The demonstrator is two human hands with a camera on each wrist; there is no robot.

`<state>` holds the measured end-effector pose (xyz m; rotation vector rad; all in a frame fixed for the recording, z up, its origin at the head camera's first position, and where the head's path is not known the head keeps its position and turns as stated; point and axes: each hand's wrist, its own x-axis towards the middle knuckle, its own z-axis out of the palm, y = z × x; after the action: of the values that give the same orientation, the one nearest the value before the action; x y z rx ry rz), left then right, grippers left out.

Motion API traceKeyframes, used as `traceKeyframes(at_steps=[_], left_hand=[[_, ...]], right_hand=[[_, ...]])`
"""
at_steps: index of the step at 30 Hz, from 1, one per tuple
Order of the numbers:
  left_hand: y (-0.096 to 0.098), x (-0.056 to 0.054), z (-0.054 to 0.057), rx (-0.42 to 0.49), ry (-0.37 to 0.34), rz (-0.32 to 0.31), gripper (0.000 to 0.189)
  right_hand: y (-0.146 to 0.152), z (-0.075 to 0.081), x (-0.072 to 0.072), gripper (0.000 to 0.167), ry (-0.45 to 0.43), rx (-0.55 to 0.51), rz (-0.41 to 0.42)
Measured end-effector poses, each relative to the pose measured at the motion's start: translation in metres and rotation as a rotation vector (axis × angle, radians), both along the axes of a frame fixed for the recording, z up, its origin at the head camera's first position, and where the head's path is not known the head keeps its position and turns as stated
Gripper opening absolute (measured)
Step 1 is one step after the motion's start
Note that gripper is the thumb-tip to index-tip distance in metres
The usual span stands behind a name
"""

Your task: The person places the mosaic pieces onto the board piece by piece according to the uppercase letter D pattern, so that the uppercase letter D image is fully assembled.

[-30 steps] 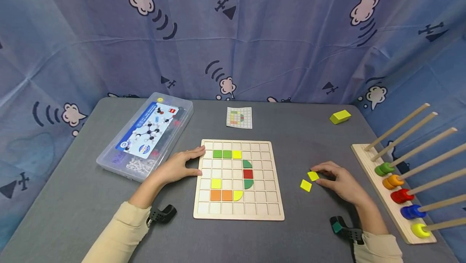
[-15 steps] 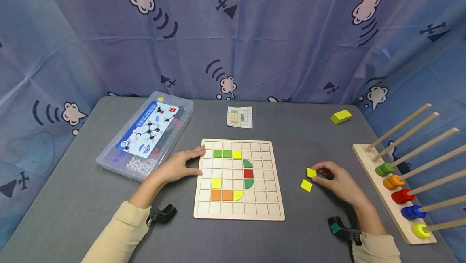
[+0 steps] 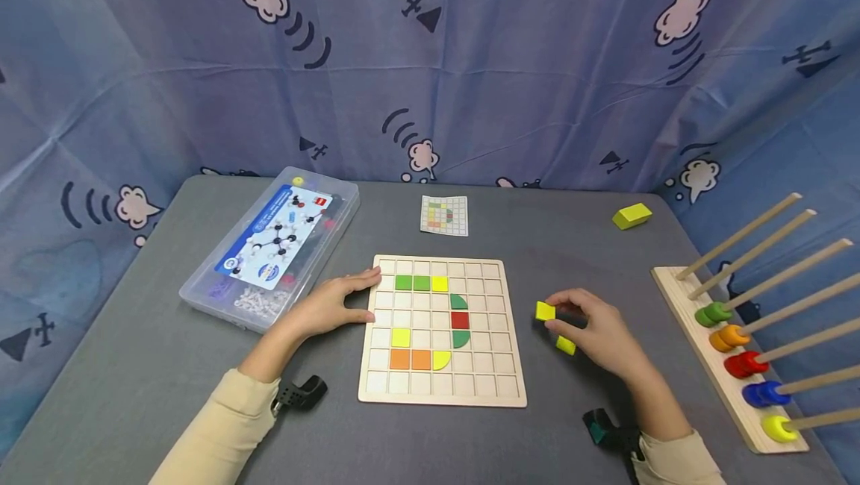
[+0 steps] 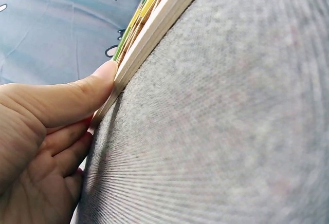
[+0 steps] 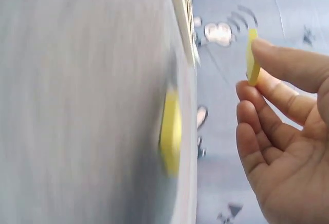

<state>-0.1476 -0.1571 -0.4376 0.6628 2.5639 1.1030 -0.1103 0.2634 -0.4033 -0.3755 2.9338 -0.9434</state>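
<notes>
My right hand pinches a yellow square tile between thumb and fingertips, raised off the table to the right of the board. In the right wrist view this tile stands edge-on at the fingertips. Below the hand a second yellow tile lies on the table, partly covered by the thumb. My left hand rests against the left edge of the wooden grid board, its thumb and fingertips on the rim. Green, yellow, red and orange tiles sit in several of the board's squares, some of them quarter-round.
Behind the board lies a pattern card. A clear plastic case stands left, beside my left hand. At the far right is a pegged wooden rack with coloured rings; a yellow-green block lies back right.
My right hand has lifted one of the two yellow tiles off the table and carried it left toward the board. The left hand stays at the board's edge.
</notes>
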Motion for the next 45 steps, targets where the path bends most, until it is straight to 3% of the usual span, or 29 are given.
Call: traceKeyframes(at_steps=[7,14,23,32,45], left_hand=[[0.000,0.000,0.001,0.004,-0.005,0.005,0.072],[0.001,0.001,0.003,-0.006,0.002,0.002,0.072],[0.002,0.000,0.002,-0.006,0.002,0.000,0.072],[0.001,0.002,0.003,-0.008,-0.019,0.010,0.072],[0.001,0.001,0.003,-0.010,-0.001,-0.002,0.071]], right_hand=[[-0.048,0.004,0.007,0.028,0.027,-0.057,0.050],[-0.095,0.006,0.010,0.028,-0.004,-0.134,0.101],[-0.148,0.006,0.006,0.027,-0.015,-0.127,0.122],[-0.180,0.000,-0.002,0.023,-0.067,-0.130,0.145],[-0.201,-0.006,-0.011,0.020,-0.061,0.000,0.175]])
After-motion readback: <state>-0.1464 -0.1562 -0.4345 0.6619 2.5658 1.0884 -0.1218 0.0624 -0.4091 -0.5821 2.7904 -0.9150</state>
